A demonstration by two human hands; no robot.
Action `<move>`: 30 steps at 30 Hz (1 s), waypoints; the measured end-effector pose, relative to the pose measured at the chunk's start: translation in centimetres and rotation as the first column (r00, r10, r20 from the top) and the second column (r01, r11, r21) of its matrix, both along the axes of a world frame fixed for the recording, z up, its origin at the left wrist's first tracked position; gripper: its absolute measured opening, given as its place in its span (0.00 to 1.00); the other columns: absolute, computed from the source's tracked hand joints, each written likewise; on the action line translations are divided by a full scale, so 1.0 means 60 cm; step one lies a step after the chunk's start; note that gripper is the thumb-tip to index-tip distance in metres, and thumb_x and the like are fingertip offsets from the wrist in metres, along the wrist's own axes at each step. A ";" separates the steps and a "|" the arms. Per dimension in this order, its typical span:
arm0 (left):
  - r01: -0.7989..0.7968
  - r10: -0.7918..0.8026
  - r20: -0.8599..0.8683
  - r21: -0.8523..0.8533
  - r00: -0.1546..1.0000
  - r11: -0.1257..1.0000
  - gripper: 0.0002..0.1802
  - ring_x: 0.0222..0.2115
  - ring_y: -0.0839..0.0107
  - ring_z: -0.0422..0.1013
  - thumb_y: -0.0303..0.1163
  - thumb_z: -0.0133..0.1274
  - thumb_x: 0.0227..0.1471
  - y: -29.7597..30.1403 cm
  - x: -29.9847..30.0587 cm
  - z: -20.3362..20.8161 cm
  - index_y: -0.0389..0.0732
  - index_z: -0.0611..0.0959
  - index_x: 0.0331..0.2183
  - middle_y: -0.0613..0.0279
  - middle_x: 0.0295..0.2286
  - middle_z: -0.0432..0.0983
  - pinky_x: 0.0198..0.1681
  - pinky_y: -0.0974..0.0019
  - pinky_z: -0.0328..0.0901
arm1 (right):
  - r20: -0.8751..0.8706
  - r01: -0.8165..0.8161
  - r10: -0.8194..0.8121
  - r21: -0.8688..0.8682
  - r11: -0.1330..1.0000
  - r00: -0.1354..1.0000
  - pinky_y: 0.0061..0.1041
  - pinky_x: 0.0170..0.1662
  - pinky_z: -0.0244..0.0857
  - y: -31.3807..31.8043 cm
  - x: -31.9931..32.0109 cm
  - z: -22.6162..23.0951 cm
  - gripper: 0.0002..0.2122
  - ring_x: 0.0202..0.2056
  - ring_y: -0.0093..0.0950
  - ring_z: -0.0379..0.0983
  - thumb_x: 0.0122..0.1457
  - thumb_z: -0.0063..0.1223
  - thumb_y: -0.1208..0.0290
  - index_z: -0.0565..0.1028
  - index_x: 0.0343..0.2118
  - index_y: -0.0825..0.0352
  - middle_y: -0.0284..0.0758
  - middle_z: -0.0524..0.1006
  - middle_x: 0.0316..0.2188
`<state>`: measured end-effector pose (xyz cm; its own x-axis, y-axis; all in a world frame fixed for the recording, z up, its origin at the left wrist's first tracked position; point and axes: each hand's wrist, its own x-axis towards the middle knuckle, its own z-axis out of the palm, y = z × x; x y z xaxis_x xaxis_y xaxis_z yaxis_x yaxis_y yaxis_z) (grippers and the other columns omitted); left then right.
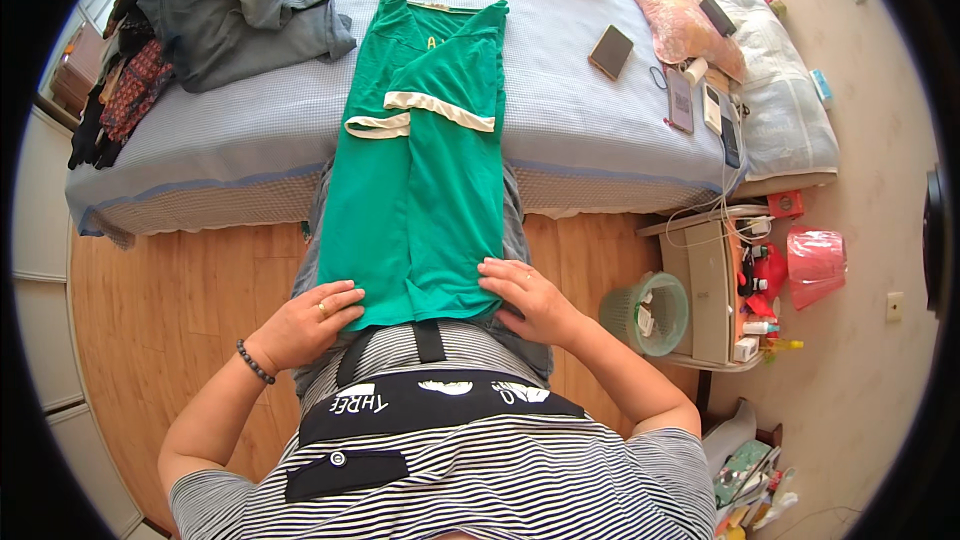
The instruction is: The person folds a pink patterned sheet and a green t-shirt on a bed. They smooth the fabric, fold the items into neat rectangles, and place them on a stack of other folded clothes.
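A green T-shirt (370, 210) with white-trimmed sleeves lies lengthwise from the bed's surface over its front edge and onto my lap. Both sleeves are folded inward across the body, and the neckline points away from me. At the near left corner of the hem, my left hand (312, 323) rests its stretched fingers on the cloth. My right hand (532, 298) touches the near right edge, fingers laid on the fabric and thumb apart. Slight wrinkles show in the cloth beside the right fingers.
On the bed (260, 130), a heap of grey and patterned clothes (240, 20) sits at the far left. Phones (611, 52) and a pink pillow (650, 0) lie at the right. A green wastebasket (645, 315) stands by a cream bedside cabinet (695, 290) on the wooden floor.
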<state>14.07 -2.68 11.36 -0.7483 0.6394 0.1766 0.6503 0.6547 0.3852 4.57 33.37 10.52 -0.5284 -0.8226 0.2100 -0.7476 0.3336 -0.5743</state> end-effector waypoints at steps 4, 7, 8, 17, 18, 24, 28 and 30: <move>-0.065 0.054 0.089 0.117 0.995 0.991 0.21 0.45 0.58 0.67 0.33 0.61 0.39 0.037 -0.010 0.035 0.40 0.77 0.39 0.57 0.44 0.70 0.47 0.59 0.63 | 0.178 0.213 -0.195 -0.084 0.974 0.964 0.30 0.44 0.65 -0.001 0.016 0.011 0.19 0.39 0.34 0.71 0.43 0.63 0.71 0.71 0.40 0.67 0.39 0.71 0.37; -0.049 0.036 0.075 0.177 0.997 0.983 0.21 0.40 0.61 0.68 0.33 0.61 0.38 0.095 -0.033 0.037 0.42 0.77 0.38 0.59 0.41 0.71 0.43 0.61 0.65 | 0.262 0.273 -0.257 -0.029 0.961 0.930 0.28 0.32 0.67 -0.007 0.035 0.004 0.15 0.30 0.31 0.71 0.44 0.60 0.76 0.71 0.37 0.67 0.37 0.69 0.27; -0.022 0.009 0.074 0.176 0.997 0.984 0.20 0.39 0.61 0.68 0.33 0.61 0.39 0.107 -0.043 0.032 0.42 0.77 0.38 0.59 0.39 0.71 0.42 0.62 0.65 | 0.253 0.329 -0.305 -0.057 0.943 0.918 0.26 0.31 0.66 -0.015 0.043 -0.001 0.14 0.29 0.30 0.71 0.44 0.59 0.78 0.70 0.36 0.68 0.37 0.69 0.27; -0.117 -0.032 0.308 0.454 0.951 0.883 0.08 0.31 0.64 0.68 0.25 0.59 0.41 0.132 -0.073 -0.016 0.40 0.79 0.29 0.63 0.28 0.73 0.34 0.65 0.65 | 0.523 0.580 -0.422 -0.180 0.794 0.740 0.17 0.27 0.61 -0.002 0.092 -0.012 0.10 0.27 0.21 0.67 0.45 0.54 0.85 0.69 0.30 0.69 0.33 0.68 0.28; -0.137 -0.034 0.328 0.486 0.944 0.863 0.07 0.31 0.64 0.68 0.25 0.59 0.42 0.128 -0.073 -0.015 0.40 0.79 0.29 0.63 0.28 0.73 0.34 0.65 0.65 | 0.394 0.530 -0.435 -0.173 0.830 0.810 0.18 0.28 0.62 0.000 0.088 -0.004 0.09 0.28 0.21 0.67 0.45 0.54 0.85 0.70 0.30 0.69 0.33 0.68 0.28; -0.256 0.025 0.422 0.502 0.906 0.826 0.06 0.30 0.65 0.68 0.23 0.58 0.43 0.132 -0.085 0.003 0.39 0.79 0.28 0.62 0.26 0.73 0.33 0.67 0.63 | -0.014 0.396 -0.399 -0.106 0.912 0.917 0.29 0.33 0.64 -0.060 0.069 0.017 0.13 0.32 0.34 0.68 0.42 0.62 0.76 0.73 0.33 0.67 0.37 0.68 0.29; -0.280 0.095 0.364 0.501 0.927 0.819 0.06 0.30 0.67 0.68 0.19 0.56 0.43 0.140 -0.092 0.020 0.37 0.78 0.28 0.61 0.27 0.72 0.32 0.68 0.63 | -0.037 0.419 -0.431 -0.171 0.892 0.902 0.31 0.33 0.64 -0.056 0.056 -0.011 0.12 0.30 0.35 0.69 0.43 0.59 0.79 0.72 0.33 0.68 0.37 0.69 0.27; -0.265 0.133 0.292 0.482 0.947 0.835 0.05 0.30 0.65 0.68 0.18 0.55 0.43 0.146 -0.091 0.027 0.37 0.78 0.27 0.60 0.27 0.72 0.31 0.67 0.63 | 0.119 0.513 -0.499 -0.205 0.833 0.858 0.29 0.30 0.65 -0.050 0.058 -0.007 0.10 0.27 0.33 0.70 0.44 0.57 0.81 0.72 0.32 0.68 0.37 0.70 0.25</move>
